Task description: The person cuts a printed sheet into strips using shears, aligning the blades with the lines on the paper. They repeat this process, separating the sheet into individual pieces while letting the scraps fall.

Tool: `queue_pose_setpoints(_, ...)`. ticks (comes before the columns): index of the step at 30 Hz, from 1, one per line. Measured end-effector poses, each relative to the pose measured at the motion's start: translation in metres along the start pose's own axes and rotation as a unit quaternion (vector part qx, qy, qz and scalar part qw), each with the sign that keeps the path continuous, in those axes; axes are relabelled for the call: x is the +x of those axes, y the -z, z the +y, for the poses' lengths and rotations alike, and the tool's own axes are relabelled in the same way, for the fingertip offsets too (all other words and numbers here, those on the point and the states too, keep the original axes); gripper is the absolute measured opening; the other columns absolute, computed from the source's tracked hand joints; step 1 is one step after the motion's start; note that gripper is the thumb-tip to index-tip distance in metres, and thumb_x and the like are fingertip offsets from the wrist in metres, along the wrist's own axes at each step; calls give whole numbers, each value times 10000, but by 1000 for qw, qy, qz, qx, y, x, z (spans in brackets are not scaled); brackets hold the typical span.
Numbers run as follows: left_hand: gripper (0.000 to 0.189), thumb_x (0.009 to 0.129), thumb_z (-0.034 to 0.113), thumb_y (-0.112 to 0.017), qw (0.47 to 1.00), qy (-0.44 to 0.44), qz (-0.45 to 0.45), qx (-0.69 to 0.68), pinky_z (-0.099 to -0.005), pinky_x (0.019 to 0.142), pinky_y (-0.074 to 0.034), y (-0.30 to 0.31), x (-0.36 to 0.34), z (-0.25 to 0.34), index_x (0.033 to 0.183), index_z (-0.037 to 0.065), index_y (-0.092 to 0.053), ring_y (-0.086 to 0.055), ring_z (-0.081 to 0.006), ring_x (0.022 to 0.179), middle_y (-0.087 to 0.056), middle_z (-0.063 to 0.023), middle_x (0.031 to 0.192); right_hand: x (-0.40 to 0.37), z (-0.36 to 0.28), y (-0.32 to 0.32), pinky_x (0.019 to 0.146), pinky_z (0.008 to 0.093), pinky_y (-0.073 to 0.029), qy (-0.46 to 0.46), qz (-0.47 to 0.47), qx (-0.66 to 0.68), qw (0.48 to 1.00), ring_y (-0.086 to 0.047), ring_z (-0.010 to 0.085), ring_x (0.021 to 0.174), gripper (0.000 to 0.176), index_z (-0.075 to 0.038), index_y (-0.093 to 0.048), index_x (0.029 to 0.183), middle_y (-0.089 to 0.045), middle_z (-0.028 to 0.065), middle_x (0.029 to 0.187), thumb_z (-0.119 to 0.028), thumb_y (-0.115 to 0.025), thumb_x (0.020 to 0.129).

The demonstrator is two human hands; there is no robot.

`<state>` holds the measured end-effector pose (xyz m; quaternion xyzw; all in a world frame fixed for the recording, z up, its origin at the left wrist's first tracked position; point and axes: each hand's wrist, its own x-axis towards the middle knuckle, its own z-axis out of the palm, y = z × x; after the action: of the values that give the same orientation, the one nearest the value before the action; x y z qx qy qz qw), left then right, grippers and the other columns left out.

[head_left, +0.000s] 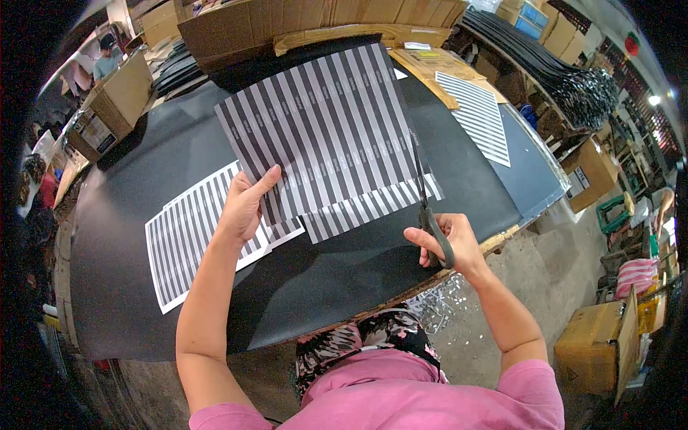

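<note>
My left hand (pixel 247 204) pinches the lower left edge of a black-and-grey striped sheet (pixel 322 129), thumb on top, and holds it tilted up over the table. Small printed lettering runs along its stripes. In my right hand (pixel 462 244) is a pair of dark-handled scissors (pixel 428 215), fingers through the loops. Their blades point away from me, right at the sheet's right edge. Below the raised sheet shows a strip of another black-and-white striped sheet (pixel 337 223). More white-bordered striped sheets (pixel 190 236) lie overlapping under and left of my left hand.
The dark-covered table (pixel 315 290) has a worn front edge. Another striped sheet (pixel 479 118) lies at the back right beside flattened cardboard (pixel 437 68). Cardboard boxes (pixel 118 104) stand around. Paper scraps (pixel 444 304) litter the floor. A person (pixel 107 61) is at the far left.
</note>
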<state>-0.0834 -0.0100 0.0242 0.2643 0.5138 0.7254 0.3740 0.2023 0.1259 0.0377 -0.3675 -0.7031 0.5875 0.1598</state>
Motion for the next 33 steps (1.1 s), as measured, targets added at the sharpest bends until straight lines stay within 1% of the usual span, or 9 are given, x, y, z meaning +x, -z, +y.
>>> queue_pose_setpoints(4, 227, 824, 156, -631, 1000, -5, -4, -2, -235, 635, -537, 1, 0, 0, 983, 8, -562, -625, -93, 742, -642, -71, 887, 0, 0, 0, 405, 208, -411, 10, 4, -4, 1000, -524, 77, 444, 401, 11, -588, 645, -542, 26, 537, -351, -749, 705)
queue_pose_setpoints(12, 208, 833, 158, -621, 1000, 2, -7, -6, -225, 625, -535, 1, 1, 0, 978, 21, -564, -623, -87, 734, -641, -64, 884, 1, 1, 1, 374, 230, -394, -9, 25, -26, 999, -509, 95, 392, 449, -25, -527, 543, -491, 18, 465, -385, -740, 707)
queue_pose_setpoints(15, 208, 833, 158, -621, 1000, 2, -7, -9, -223, 625, -535, 2, 1, 0, 977, 20, -564, -623, -87, 733, -641, -64, 884, 1, 0, 1, 365, 236, -391, -13, 31, -28, 999, -506, 101, 379, 466, -23, -524, 527, -486, 20, 451, -398, -737, 706)
queue_pose_setpoints(22, 199, 831, 155, -623, 1000, 1, -6, -6, -229, 630, -536, 4, 3, -2, 963, 16, -568, -622, -86, 732, -642, -65, 882, 3, 1, 2, 354, 243, -388, -8, 37, -44, 998, -504, 104, 368, 476, -22, -524, 516, -493, 30, 444, -404, -737, 703)
queue_pose_setpoints(33, 177, 837, 144, -614, 1000, 5, 1, -16, -233, 628, -535, 4, 3, -3, 962, 25, -574, -622, -91, 735, -642, -58, 887, 3, 0, 2, 345, 239, -377, -11, 32, -27, 999, -497, 98, 365, 468, -25, -520, 505, -493, 25, 442, -385, -736, 711)
